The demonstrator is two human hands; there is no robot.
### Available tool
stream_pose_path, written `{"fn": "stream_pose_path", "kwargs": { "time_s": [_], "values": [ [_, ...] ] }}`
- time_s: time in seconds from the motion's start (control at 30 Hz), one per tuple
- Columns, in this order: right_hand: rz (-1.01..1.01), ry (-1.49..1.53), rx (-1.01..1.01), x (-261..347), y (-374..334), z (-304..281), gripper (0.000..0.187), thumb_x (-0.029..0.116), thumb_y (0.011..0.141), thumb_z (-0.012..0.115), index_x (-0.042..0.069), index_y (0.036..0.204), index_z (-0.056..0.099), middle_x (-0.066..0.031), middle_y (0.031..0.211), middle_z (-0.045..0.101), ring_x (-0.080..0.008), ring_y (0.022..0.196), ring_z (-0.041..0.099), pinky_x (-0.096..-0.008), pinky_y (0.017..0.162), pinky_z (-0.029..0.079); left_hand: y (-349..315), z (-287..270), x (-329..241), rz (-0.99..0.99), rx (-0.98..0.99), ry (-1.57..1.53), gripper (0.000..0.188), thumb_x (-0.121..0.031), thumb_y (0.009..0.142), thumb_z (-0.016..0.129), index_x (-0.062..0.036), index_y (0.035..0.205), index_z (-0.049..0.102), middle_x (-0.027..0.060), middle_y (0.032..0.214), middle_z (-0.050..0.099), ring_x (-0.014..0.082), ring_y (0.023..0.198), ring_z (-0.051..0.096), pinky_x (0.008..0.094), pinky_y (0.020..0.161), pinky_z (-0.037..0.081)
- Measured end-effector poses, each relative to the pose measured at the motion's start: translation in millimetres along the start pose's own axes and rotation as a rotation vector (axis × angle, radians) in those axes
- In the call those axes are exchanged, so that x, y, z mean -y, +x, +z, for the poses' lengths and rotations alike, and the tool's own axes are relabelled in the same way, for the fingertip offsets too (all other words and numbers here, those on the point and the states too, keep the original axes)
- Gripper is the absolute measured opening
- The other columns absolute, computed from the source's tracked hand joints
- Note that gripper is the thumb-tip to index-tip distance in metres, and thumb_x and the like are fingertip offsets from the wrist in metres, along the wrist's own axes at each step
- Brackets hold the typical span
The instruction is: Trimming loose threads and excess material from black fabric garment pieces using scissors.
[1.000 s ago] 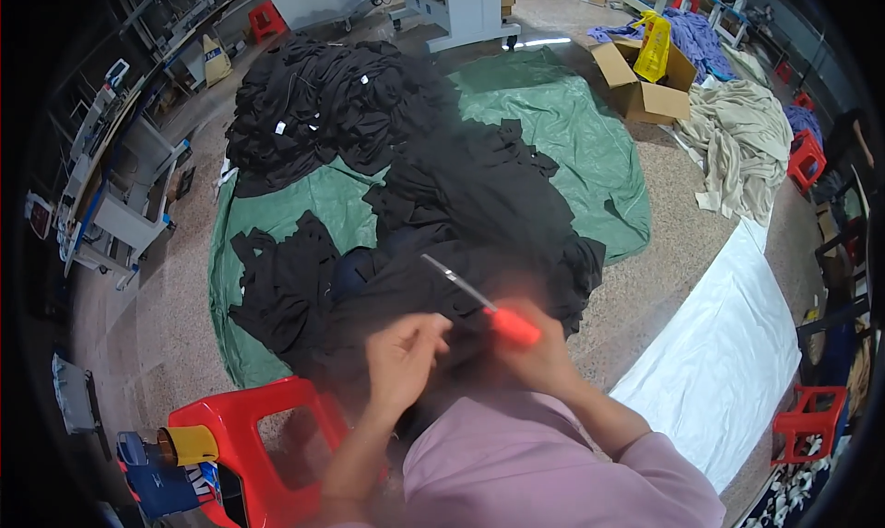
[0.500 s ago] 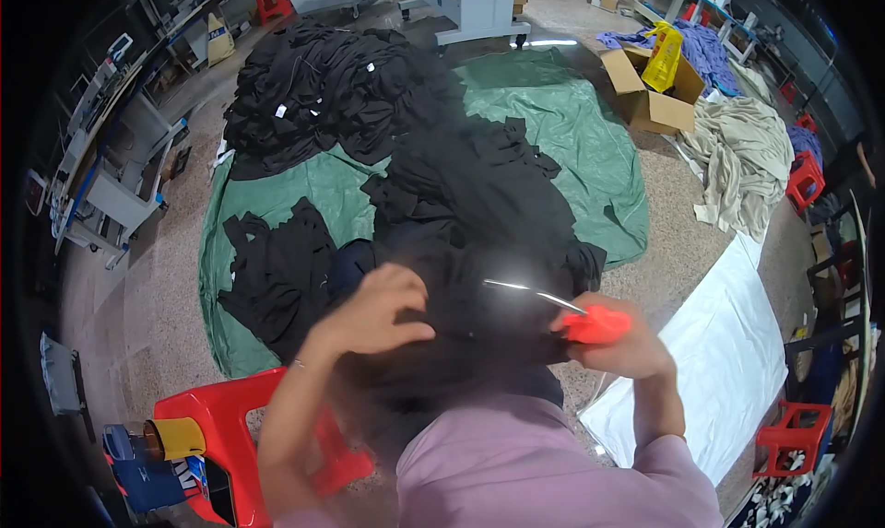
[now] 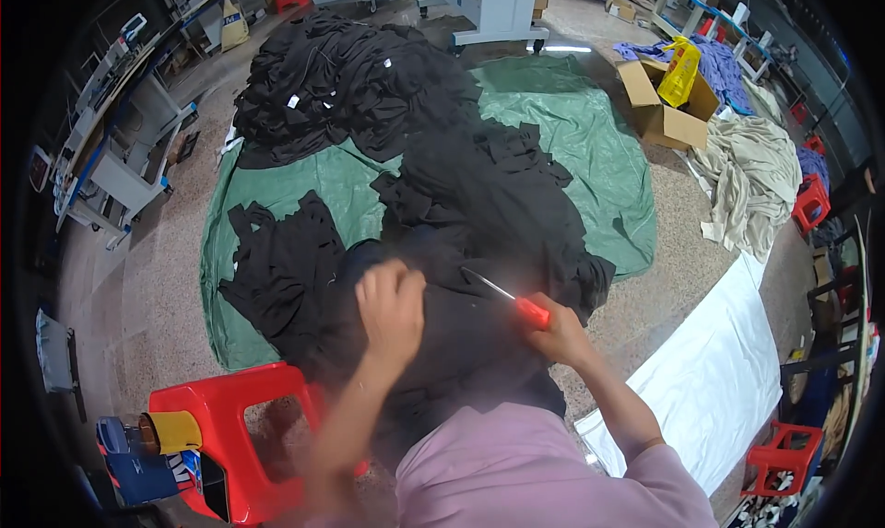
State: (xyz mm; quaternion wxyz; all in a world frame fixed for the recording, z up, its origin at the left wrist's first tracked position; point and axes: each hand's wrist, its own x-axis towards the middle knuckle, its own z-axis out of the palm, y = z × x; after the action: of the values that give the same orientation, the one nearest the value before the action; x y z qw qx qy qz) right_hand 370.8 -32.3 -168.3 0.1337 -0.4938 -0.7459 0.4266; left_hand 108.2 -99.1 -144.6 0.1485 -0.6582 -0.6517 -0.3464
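Observation:
Black garments (image 3: pixel 461 330) lie across my lap and run on into a dark heap in front of me. My right hand (image 3: pixel 560 333) is wrapped round the red handle of a tool (image 3: pixel 533 312) with a thin metal shaft, which points up and left over the black cloth. I cannot make out the exact kind of tool. Above the cloth on the left is my left hand (image 3: pixel 392 311), slightly blurred, its fingers loosely bent and apart, with nothing seen in them. Next to it, a smaller bunch of black garments (image 3: pixel 281 270) lies on a green sheet (image 3: pixel 613 196).
A large black garment pile (image 3: pixel 350 86) sits farther back on the sheet. A red stool (image 3: pixel 221 399) with a yellow roll (image 3: pixel 173 432) stands at my left. A white sheet (image 3: pixel 701 381), pale cloth (image 3: pixel 751 173) and an open cardboard box (image 3: pixel 678 123) lie to the right.
My right hand has moved left and up with the red-handled tool, which now points more steeply upward. The left hand has turned more upright and shifted slightly right.

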Motion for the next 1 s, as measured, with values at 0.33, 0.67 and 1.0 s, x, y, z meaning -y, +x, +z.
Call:
{"fn": "stream_pose_path", "kwargs": {
  "time_s": [0.33, 0.67, 1.0],
  "values": [
    [-0.036, -0.118, -0.051, 1, -4, 5, 0.039, 0.010, 0.076, 0.063, 0.014, 0.114, 0.056, -0.0227, 0.092, 0.067, -0.0444, 0.088, 0.063, -0.0512, 0.076, 0.049, -44, -19, -77, 0.023, 0.077, -0.123, 0.035, -0.018, 0.086, 0.067, 0.0004, 0.115, 0.064, 0.0180, 0.116, 0.063, 0.0320, 0.101, 0.061, 0.0413, 0.085, 0.048],
    [-0.140, -0.121, -0.160, 47, -59, -37, 0.039, 0.029, 0.087, 0.071, 0.008, 0.113, 0.053, -0.0171, 0.097, 0.063, -0.0450, 0.082, 0.063, -0.0482, 0.069, 0.050, -75, 21, -63, -0.238, 0.069, 0.009, 0.031, -0.018, 0.086, 0.068, -0.0085, 0.115, 0.065, 0.0181, 0.131, 0.050, 0.0356, 0.112, 0.051, 0.0439, 0.088, 0.043],
    [-0.223, -0.477, 0.050, 64, -80, -12, 0.034, 0.037, 0.087, 0.068, 0.009, 0.100, 0.055, -0.0129, 0.074, 0.064, -0.0375, 0.062, 0.064, -0.0463, 0.053, 0.047, -75, 16, -65, -0.227, 0.226, 0.123, 0.045, -0.021, 0.092, 0.058, -0.0148, 0.136, 0.055, 0.0263, 0.141, 0.042, 0.0406, 0.126, 0.045, 0.0475, 0.102, 0.037]
  ]
}}
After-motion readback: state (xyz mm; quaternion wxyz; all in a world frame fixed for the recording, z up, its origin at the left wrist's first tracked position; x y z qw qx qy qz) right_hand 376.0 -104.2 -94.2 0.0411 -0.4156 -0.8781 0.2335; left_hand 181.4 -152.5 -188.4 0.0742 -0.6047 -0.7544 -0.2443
